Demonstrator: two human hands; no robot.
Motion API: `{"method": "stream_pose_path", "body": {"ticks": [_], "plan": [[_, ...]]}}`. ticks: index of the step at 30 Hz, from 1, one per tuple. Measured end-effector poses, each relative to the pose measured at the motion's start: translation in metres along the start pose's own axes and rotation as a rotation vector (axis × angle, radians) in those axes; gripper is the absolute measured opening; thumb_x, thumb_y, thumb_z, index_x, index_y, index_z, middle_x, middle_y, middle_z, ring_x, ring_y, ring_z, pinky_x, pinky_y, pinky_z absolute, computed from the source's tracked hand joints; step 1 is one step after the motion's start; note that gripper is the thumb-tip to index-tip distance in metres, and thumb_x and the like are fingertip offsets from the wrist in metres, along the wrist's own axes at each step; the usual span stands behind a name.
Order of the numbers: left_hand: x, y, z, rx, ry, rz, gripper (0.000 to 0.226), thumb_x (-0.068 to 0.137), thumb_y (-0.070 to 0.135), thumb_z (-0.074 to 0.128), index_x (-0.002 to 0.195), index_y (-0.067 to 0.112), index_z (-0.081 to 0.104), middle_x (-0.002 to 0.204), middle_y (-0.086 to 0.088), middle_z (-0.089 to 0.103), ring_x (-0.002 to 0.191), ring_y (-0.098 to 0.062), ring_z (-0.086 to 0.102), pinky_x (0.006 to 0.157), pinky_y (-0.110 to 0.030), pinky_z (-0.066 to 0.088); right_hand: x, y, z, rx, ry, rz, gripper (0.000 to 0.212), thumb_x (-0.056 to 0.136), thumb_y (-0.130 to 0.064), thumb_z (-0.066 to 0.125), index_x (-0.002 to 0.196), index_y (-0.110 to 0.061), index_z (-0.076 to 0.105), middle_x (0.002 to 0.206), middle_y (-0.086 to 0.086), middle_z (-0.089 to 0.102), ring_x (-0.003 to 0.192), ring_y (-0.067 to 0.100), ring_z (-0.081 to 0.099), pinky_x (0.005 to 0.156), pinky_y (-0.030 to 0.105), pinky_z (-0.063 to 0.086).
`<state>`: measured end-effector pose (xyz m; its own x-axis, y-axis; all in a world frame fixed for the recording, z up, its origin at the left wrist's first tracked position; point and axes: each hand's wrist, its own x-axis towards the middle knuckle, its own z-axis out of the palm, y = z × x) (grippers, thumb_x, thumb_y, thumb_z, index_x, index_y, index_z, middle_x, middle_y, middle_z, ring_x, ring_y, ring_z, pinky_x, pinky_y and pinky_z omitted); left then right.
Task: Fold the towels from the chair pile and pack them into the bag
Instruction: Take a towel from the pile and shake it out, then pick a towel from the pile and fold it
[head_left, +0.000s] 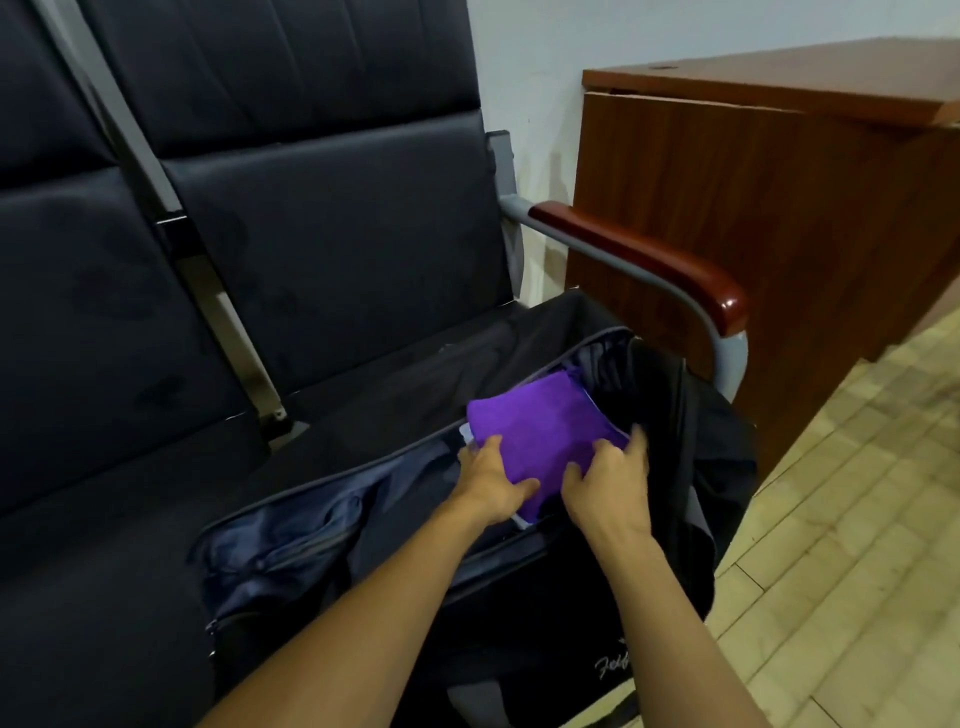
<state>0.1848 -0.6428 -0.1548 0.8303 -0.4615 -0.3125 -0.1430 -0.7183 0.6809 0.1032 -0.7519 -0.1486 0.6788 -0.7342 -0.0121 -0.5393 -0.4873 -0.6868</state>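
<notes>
Both bare forearms entered from the lower edge and converged over the open black fabric travel bag (545, 613), which lay on the dark padded seat (104, 571) of a row of chairs. White script lettering was visible on the bag's near side panel, only partly legible. The zip opening ran diagonally from lower left to upper right, exposing a grey-blue lining (291, 535).

The left hand (491, 486) gripped the near left edge of the folded purple terry towel (540, 436), thumb on top and fingers curled underneath. The right hand (610, 483) gripped the near right edge of the same towel, fingers spread and bent over its top surface, thumb against the near edge. Both hands were in contact with the towel; neither was released.

The towel was positioned inside the bag's opening, toward its right half, roughly flat and tilted slightly upward at its far end. A thin white edge (522, 521) showed beneath it on the near side; whether this was another towel could not be determined.

Beyond the bag stood the dark padded seat backs (322, 249), separated by a metal frame bar (228, 322). To the right was a grey metal armrest with a glossy reddish-brown wooden cap (649, 260). Further right, against the white wall (623, 31), stood a brown wooden desk (753, 197) on a pale tiled floor (841, 519).
</notes>
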Motion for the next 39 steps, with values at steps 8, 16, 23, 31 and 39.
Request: {"method": "stream_pose_path", "body": {"ticks": [8, 16, 23, 31, 39], "plan": [[-0.055, -0.028, -0.067, -0.074, 0.212, 0.089, 0.018, 0.092, 0.019, 0.059, 0.104, 0.008, 0.069, 0.106, -0.007, 0.070, 0.099, -0.021, 0.064, 0.083, -0.032, 0.053, -0.057, -0.077, 0.034, 0.057, -0.114, -0.320, 0.026, 0.098, -0.011, 0.054, 0.120, -0.004, 0.064, 0.146, 0.009, 0.042, 0.126, 0.029, 0.051, 0.099, 0.037, 0.046], [-0.153, -0.121, -0.174, -0.122, 0.360, 0.036, 0.018, 0.093, 0.008, 0.052, 0.093, 0.018, 0.068, 0.090, -0.002, 0.069, 0.084, -0.017, 0.066, 0.077, -0.038, 0.057, -0.157, -0.165, 0.090, 0.042, -0.376, -0.708, 0.026, 0.098, -0.008, 0.047, 0.119, -0.011, 0.063, 0.120, 0.007, 0.059, 0.103, 0.028, 0.061, 0.082, 0.039, 0.050], [-0.261, -0.223, -0.223, -0.162, 0.449, 0.007, 0.022, 0.094, 0.004, 0.055, 0.085, 0.020, 0.067, 0.076, 0.001, 0.067, 0.066, -0.010, 0.062, 0.063, -0.027, 0.053, -0.240, -0.220, 0.133, -0.143, -0.643, -1.027, 0.018, 0.097, -0.015, 0.051, 0.109, -0.015, 0.065, 0.108, 0.004, 0.060, 0.098, 0.026, 0.060, 0.081, 0.047, 0.051], [-0.348, -0.370, -0.218, 0.070, 0.579, -0.339, 0.034, 0.082, 0.010, 0.059, 0.073, 0.041, 0.051, 0.080, 0.006, 0.062, 0.085, -0.024, 0.066, 0.077, -0.040, 0.053, -0.342, -0.271, 0.190, -0.449, -1.005, -1.056, 0.020, 0.099, -0.025, 0.053, 0.110, -0.018, 0.068, 0.115, 0.009, 0.064, 0.102, 0.031, 0.063, 0.084, 0.043, 0.055], [-0.364, -0.415, -0.250, 0.305, 0.639, -0.493, 0.045, 0.086, 0.017, 0.060, 0.131, 0.014, 0.053, 0.133, -0.009, 0.050, 0.123, -0.031, 0.048, 0.099, -0.041, 0.039, -0.398, -0.282, 0.252, -0.704, -1.186, -1.088, 0.040, 0.097, -0.032, 0.056, 0.132, -0.013, 0.048, 0.139, 0.014, 0.049, 0.126, 0.036, 0.051, 0.097, 0.041, 0.045]]}}
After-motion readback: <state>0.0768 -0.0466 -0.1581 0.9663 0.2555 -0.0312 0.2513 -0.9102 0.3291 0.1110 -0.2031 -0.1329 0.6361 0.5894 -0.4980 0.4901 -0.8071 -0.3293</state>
